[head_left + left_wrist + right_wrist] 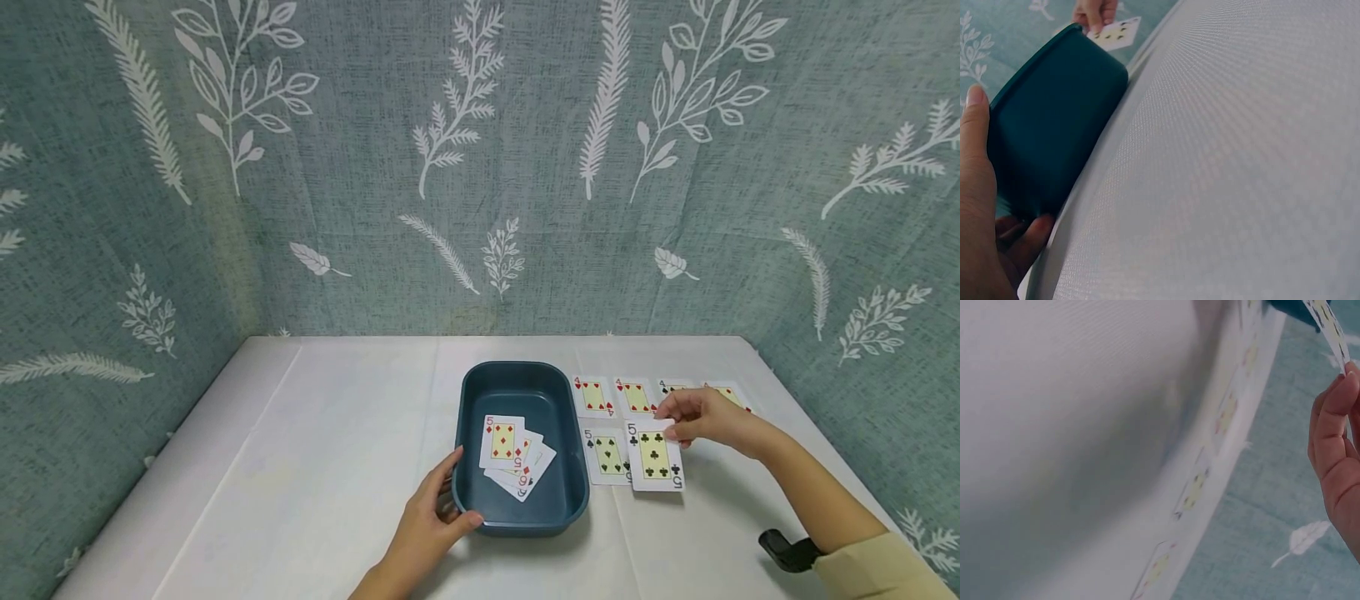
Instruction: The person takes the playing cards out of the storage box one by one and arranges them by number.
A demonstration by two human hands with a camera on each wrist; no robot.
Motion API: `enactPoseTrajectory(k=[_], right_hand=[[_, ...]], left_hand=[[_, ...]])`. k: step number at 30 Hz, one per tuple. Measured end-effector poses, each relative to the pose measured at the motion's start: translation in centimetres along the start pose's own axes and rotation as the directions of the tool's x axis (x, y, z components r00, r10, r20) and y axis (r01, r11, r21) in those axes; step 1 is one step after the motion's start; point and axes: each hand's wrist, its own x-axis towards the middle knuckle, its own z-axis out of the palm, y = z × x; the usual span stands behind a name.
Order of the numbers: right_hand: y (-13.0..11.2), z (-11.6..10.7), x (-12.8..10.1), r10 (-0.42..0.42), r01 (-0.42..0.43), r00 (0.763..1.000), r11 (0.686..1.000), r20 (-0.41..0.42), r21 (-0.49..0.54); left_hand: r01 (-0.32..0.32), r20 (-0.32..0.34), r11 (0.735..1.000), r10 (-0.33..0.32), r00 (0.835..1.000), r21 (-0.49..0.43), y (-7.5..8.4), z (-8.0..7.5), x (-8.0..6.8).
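Observation:
A dark teal tray [573, 492] sits mid-table with a few cards inside, a five of diamonds [501, 442] on top. My left hand [438, 510] grips the tray's near-left corner; in the left wrist view the tray wall [1054, 131] fills the left side, with thumb above and fingers below. My right hand [693, 417] pinches the top edge of the five of clubs [654, 456], lifted a little off the table. The right wrist view shows that card [1330, 328] edge-on above my fingers [1332, 419].
A five of spades [606, 455] lies beside the tray. Behind it runs a row of cards: two red fours [592, 396] [634, 397] and two more partly hidden by my hand. White cloth covers the table [315, 450]; leaf-patterned fabric walls stand behind and at both sides.

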Motion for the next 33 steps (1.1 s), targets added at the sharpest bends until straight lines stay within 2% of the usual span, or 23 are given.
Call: enactPoseTrajectory(k=[7,14,23,26,33], right_hand=[[1.5,-0.3,0.2,-0.001,0.001,1.0,1.0,0.004,-0.005],[2.5,0.1,0.8,0.012,-0.013,0.999,1.0,-0.037,-0.024],[3.7,1.0,1.6,0.061,-0.08,0.992,0.983,-0.113,-0.166],[3.9,1.1,1.7,0.086,-0.111,0.986,0.976,-0.14,-0.187],[4.1,1.3,1.9,0.089,-0.125,0.981,0.968,-0.17,-0.216]], left_hand=[[-0.001,0.003,1.0,0.001,1.0,-0.009,0.0,-0.1,0.0],[0.004,0.011,1.0,-0.004,1.0,-0.015,0.1,-0.2,-0.1],[0.011,0.018,1.0,-0.011,1.0,-0.013,0.2,-0.1,-0.1],[0.014,0.022,1.0,-0.013,1.0,-0.01,0.2,-0.1,-0.2],[0.005,0.009,1.0,-0.005,1.0,-0.007,0.1,-0.1,0.0]])
